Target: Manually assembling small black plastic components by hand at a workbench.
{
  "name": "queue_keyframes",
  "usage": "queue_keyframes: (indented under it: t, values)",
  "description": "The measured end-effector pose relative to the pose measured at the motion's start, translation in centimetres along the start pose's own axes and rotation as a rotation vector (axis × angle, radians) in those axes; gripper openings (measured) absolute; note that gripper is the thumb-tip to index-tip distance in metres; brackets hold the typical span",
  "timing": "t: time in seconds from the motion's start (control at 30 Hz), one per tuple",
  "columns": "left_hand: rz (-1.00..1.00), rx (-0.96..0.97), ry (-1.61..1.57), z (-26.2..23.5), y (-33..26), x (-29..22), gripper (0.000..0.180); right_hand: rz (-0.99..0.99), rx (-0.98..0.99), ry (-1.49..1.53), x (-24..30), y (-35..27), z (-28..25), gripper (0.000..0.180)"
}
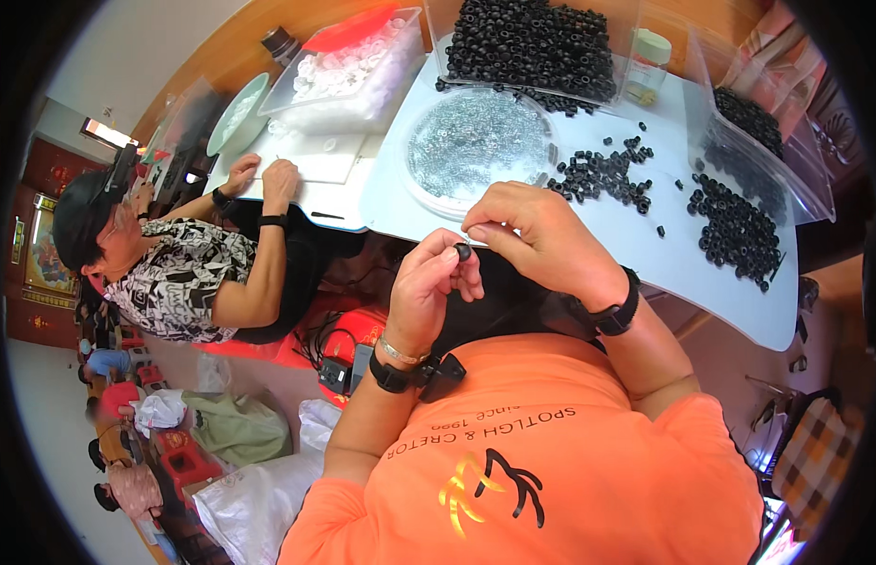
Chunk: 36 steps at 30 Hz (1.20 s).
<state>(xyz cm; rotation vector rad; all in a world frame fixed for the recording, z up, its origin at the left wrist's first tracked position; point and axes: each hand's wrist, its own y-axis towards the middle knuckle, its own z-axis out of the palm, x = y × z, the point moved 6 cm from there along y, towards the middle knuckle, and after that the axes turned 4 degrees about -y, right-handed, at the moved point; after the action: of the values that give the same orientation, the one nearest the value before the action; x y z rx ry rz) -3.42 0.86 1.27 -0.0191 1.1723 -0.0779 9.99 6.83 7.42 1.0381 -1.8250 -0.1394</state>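
**Small parts held over open air**

The left hand (424,292) pinches a small black ring (462,251) between thumb and fingertips, just off the near edge of the white table (721,292). The right hand (532,235) is closed on a tiny metal piece (469,237) touching the ring. A slipped pinch would likely drop either part onto the lap below. An elbow swing could scatter the loose black rings (603,174) nearby.
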Motion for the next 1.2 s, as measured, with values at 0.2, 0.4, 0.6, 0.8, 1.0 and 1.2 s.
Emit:
queue_keyframes:
  t: [0.2, 0.4, 0.6, 0.8, 1.0, 1.2]
  values:
    - [-0.032, 0.03, 0.085, -0.6, -0.1, 0.2, 0.023, -0.028, 0.051, -0.018, 0.1, 0.1, 0.6, 0.01]
    - [-0.023, 0.011, 0.071, -1.1, -0.1, 0.2, 0.029, -0.084, 0.05, -0.078, 0.1, 0.1, 1.2, 0.007]
    - [0.074, -0.014, -0.003, -1.5, -0.5, -0.2, 0.029, -0.209, 0.004, -0.165, 1.4, 0.1, 2.4, 0.018]
    - [0.164, -0.106, -0.166, -1.8, 0.0, -0.8, 0.026, -0.128, -0.022, -0.158, 1.8, -0.6, 3.3, 0.036]
    - [0.275, 0.0, -0.129, -1.6, -0.1, -1.7, 0.025, 0.037, -0.016, -0.197, -2.7, -1.6, -0.8, 0.042]
    - [0.264, 0.008, -0.121, -2.3, -0.1, -1.4, 0.024, 0.285, 0.042, -0.648, -9.5, -2.2, -9.9, 0.014]
